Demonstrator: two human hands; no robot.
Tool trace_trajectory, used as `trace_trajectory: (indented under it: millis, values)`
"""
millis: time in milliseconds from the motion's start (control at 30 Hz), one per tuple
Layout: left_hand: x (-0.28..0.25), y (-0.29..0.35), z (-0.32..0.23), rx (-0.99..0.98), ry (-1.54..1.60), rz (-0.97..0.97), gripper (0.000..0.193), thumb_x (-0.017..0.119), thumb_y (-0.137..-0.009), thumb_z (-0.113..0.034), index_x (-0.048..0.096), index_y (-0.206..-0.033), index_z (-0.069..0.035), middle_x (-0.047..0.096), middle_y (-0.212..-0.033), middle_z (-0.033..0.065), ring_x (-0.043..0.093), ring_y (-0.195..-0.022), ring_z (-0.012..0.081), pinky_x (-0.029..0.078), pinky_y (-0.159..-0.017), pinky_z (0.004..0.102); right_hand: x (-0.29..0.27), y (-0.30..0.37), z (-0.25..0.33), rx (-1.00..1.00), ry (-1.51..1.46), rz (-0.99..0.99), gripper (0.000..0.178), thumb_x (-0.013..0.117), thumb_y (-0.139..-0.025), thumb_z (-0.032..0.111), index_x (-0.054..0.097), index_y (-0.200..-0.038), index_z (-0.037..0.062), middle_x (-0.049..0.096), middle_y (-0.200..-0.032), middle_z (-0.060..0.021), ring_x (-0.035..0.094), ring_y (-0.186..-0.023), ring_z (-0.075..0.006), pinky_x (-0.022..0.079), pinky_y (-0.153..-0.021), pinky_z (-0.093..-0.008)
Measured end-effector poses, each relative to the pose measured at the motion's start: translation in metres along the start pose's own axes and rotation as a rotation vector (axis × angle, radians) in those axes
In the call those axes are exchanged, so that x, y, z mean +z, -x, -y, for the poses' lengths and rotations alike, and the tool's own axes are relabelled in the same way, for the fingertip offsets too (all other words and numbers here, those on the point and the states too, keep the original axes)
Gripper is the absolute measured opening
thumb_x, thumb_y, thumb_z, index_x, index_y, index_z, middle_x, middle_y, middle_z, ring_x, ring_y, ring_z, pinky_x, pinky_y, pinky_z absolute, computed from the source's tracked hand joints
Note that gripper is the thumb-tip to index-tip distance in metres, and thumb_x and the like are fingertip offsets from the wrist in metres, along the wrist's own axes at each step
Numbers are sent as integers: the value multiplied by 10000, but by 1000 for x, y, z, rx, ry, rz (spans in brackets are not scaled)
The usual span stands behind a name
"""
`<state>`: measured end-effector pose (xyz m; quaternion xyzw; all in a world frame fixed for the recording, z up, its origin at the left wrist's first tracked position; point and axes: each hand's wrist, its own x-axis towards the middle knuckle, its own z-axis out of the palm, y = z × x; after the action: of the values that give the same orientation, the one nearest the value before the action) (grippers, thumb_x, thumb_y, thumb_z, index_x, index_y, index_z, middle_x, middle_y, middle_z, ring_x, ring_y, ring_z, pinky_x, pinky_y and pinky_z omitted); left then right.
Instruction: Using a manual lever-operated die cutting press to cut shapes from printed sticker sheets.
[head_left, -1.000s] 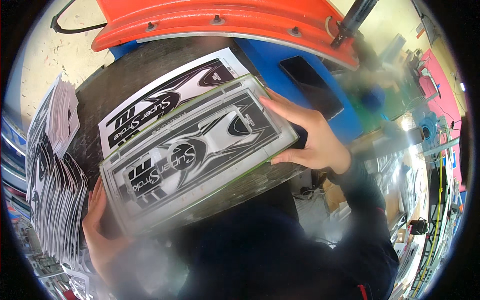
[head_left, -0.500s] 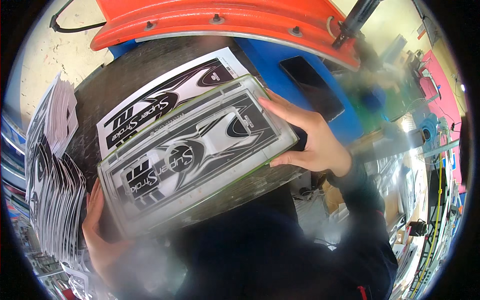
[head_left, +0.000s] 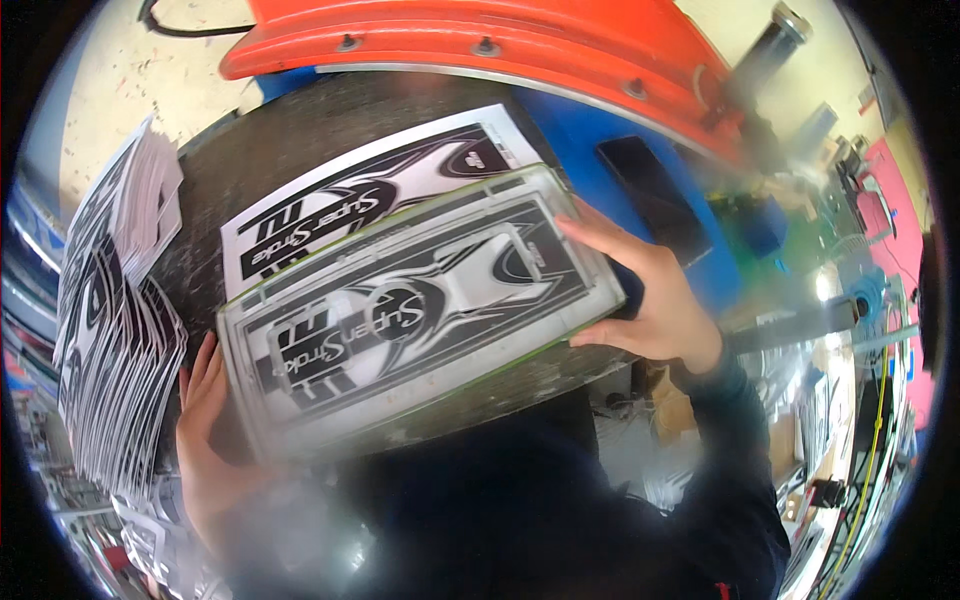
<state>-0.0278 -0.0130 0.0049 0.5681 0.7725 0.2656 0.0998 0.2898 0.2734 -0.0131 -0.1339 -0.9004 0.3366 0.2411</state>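
Between my two hands is a clear rectangular die plate with a greenish edge and raised outlines. A black-and-white printed graphic shows through it. My left hand grips the plate's left end, fingers along the edge; the thumb is hard to make out. At the right end my right hand holds on, thumb at the near edge and fingers at the far corner. The plate lies tilted across a dark board, overlapping a printed sheet with the same kind of graphic. Whether it rests on the board, I cannot tell.
Tall stacks of printed sheets stand on the left. An orange press arm spans the far side. Right of the sheet, a black phone lies on a blue surface. A metal post rises at the far right.
The whole view has shifted, so everything appears farther right. Both hands keep their hold on the die plate, which stays in nearly the same place over the sheet.
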Motion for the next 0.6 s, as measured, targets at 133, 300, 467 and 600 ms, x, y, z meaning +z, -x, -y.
trace_trajectory:
  millis: [133, 300, 467, 600]
  values:
    - [-8, 5, -2, -20, -54, 58, 1091, 807, -482, -553, 482, -1334, 44, 434, -1412, 240, 292, -1388, 384, 98, -1121, 513, 2, -5, 4, 61, 71, 53, 854, 871, -593, 186, 491, -1344, 46, 466, -1402, -170, 334, -1375, -325, 294, -1105, -390]
    - [-9, -4, -7, 26, -20, 75, 1051, 872, -441, -273, 457, -1373, -18, 420, -1452, 133, 270, -1410, 323, 105, -1117, 579, -2, 2, 4, 128, 46, -11, 900, 861, -540, 214, 492, -1332, -3, 451, -1411, -199, 370, -1358, -309, 285, -1108, -391]
    - [-8, 1, -3, 48, -51, 82, 1037, 860, -493, -300, 425, -1395, -29, 419, -1450, 129, 268, -1409, 322, 107, -1115, 592, 2, 1, -3, 114, 39, 2, 954, 840, -557, 351, 464, -1345, -34, 451, -1403, -221, 391, -1341, -318, 292, -1101, -402]
    - [-9, 2, -4, 42, -61, 73, 1048, 859, -491, -312, 419, -1408, -60, 398, -1471, 100, 271, -1407, 324, 110, -1113, 596, 4, -1, -3, 128, 2, -28, 971, 837, -556, 364, 453, -1350, -41, 464, -1392, -219, 419, -1321, -306, 302, -1096, -400]
